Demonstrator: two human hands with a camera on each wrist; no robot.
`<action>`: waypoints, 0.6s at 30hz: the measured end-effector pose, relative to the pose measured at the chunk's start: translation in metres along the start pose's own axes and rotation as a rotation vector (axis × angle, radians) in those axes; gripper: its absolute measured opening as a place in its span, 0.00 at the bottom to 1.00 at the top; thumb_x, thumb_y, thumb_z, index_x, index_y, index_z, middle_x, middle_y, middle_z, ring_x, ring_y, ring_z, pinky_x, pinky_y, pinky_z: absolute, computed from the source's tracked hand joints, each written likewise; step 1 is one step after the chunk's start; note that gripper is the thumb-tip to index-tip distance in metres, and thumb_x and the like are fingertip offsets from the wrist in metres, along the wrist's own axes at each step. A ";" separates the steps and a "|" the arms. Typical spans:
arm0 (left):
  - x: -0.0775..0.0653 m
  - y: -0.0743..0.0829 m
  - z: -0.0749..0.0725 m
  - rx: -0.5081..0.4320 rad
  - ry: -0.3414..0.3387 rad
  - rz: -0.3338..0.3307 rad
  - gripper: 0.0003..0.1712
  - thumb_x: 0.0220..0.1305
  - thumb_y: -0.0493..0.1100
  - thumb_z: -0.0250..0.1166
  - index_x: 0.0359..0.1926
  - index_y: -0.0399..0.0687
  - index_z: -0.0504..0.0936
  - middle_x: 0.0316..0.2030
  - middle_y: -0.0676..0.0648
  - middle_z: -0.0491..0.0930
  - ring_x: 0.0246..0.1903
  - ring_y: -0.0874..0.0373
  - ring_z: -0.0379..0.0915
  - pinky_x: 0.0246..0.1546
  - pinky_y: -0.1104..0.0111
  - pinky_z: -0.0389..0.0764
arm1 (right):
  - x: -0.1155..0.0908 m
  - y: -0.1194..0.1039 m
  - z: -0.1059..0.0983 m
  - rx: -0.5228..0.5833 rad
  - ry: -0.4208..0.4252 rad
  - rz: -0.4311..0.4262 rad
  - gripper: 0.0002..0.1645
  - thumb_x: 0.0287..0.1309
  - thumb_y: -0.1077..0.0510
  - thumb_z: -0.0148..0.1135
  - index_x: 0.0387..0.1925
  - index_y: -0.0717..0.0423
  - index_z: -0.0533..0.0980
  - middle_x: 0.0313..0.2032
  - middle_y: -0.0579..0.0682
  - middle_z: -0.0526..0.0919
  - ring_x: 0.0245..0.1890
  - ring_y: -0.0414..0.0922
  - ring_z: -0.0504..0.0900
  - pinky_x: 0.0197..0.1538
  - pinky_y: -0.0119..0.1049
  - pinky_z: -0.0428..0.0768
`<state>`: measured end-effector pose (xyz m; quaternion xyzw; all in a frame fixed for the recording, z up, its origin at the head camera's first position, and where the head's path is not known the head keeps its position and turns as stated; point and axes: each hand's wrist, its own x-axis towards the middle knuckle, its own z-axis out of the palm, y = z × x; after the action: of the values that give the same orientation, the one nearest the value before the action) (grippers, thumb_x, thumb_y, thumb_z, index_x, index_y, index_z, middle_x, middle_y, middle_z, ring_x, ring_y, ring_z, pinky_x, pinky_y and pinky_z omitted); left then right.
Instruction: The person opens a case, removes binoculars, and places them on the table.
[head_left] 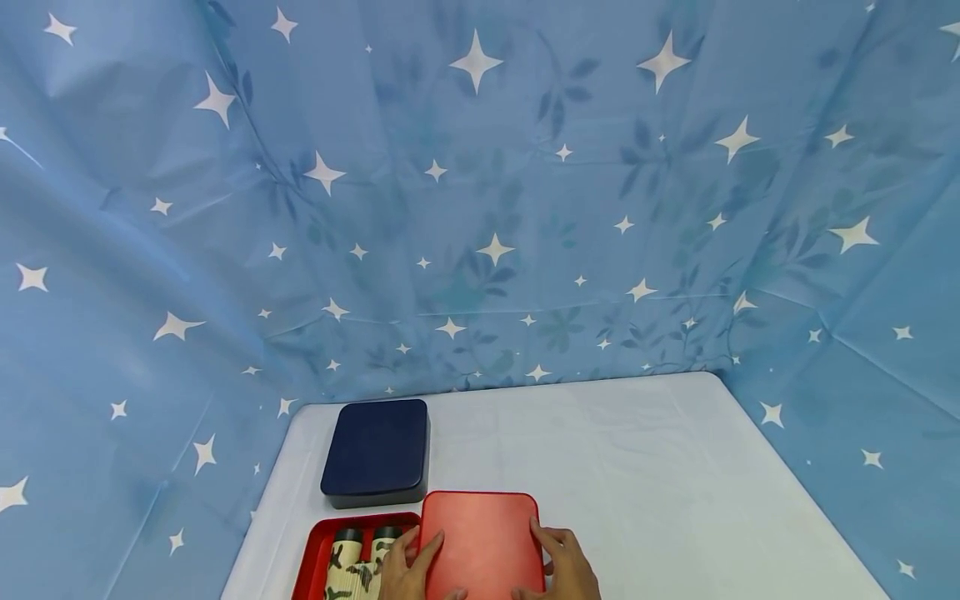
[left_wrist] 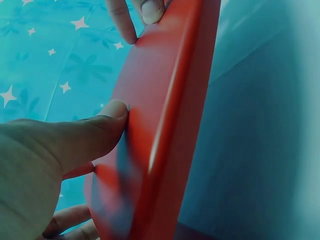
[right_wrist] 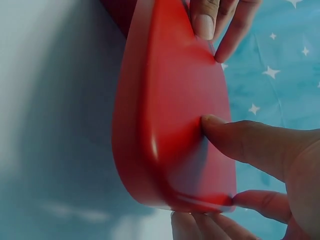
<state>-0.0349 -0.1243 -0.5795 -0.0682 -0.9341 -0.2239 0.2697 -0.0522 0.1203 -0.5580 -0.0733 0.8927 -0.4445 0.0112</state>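
Observation:
Both hands hold a red rectangular box lid [head_left: 483, 546], with smooth rounded corners, at the bottom middle of the head view. My left hand [head_left: 405, 571] grips its left side, the thumb pressed on the flat red face [left_wrist: 145, 95] in the left wrist view. On the opposite side my right hand [head_left: 568, 568] grips it, thumb on the face and other fingers around the edge [right_wrist: 190, 202]. Just left of the lid lies an uncovered red box [head_left: 309, 557], partly hidden by the left hand. Inside it are camouflage-patterned cylinders [head_left: 345, 552] with black tops.
A closed dark navy box [head_left: 377, 450] stands behind the red box at the table's back left. The white-covered table [head_left: 660, 483] extends to the right. Blue star-patterned curtains [head_left: 495, 192] enclose the back and sides.

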 end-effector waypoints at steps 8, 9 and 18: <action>-0.005 -0.007 0.021 -0.109 0.085 0.153 0.43 0.36 0.73 0.77 0.49 0.51 0.87 0.49 0.35 0.77 0.37 0.58 0.68 0.33 0.68 0.71 | -0.003 0.010 -0.010 -0.019 -0.012 0.032 0.52 0.38 0.46 0.82 0.65 0.63 0.73 0.48 0.58 0.75 0.24 0.28 0.73 0.29 0.28 0.76; -0.005 -0.007 0.023 -0.100 0.081 0.155 0.43 0.36 0.73 0.77 0.49 0.51 0.87 0.49 0.35 0.77 0.37 0.58 0.68 0.32 0.68 0.71 | -0.003 0.011 -0.011 -0.021 -0.015 0.038 0.52 0.38 0.46 0.82 0.65 0.63 0.72 0.49 0.58 0.75 0.24 0.28 0.73 0.30 0.28 0.76; -0.009 0.007 0.026 -0.107 -0.040 0.077 0.41 0.39 0.71 0.77 0.50 0.50 0.87 0.51 0.38 0.74 0.38 0.62 0.63 0.31 0.70 0.68 | -0.005 0.021 -0.018 -0.026 -0.055 0.095 0.53 0.42 0.44 0.80 0.67 0.64 0.70 0.50 0.59 0.75 0.25 0.30 0.73 0.31 0.28 0.77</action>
<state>-0.0377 -0.1063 -0.6008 -0.1230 -0.9226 -0.2615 0.2555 -0.0513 0.1475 -0.5646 -0.0432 0.9002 -0.4296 0.0560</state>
